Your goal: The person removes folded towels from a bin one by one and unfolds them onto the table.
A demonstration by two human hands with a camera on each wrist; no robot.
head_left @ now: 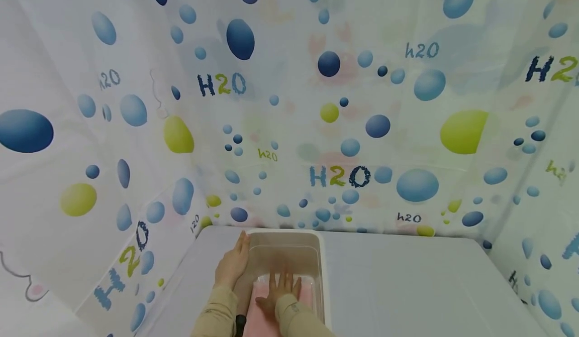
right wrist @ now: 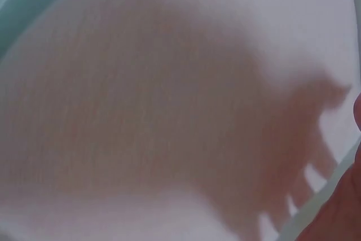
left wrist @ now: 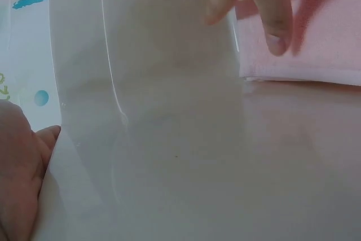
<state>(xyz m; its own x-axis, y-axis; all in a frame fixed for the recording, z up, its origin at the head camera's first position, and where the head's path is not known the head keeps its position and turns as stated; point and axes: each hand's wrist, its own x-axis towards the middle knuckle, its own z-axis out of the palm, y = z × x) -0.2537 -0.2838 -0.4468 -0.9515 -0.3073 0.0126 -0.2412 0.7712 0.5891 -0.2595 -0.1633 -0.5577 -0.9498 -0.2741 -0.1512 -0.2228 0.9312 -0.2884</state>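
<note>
Bubble-print curtain (head_left: 294, 126) up front, pink cloth (head_left: 260, 309) inside our tub (head_left: 322, 282). Probably soft, light; we'd pinch an edge. Left hand (head_left: 232, 266) straight-fingered at the tub's side, right hand (head_left: 281, 295) spread over cloth.

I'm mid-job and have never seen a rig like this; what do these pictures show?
There is no robot: each grip is a person's bare hand. The wide picture comes from a camera worn on the head; the other two come from cameras on the wrists. A pale tub stands on a white table, with a pink cloth inside. The left grip touches the tub's left side. The right grip is spread over the cloth; whether it presses down is hard to tell. Neither appears to pinch anything.
</note>
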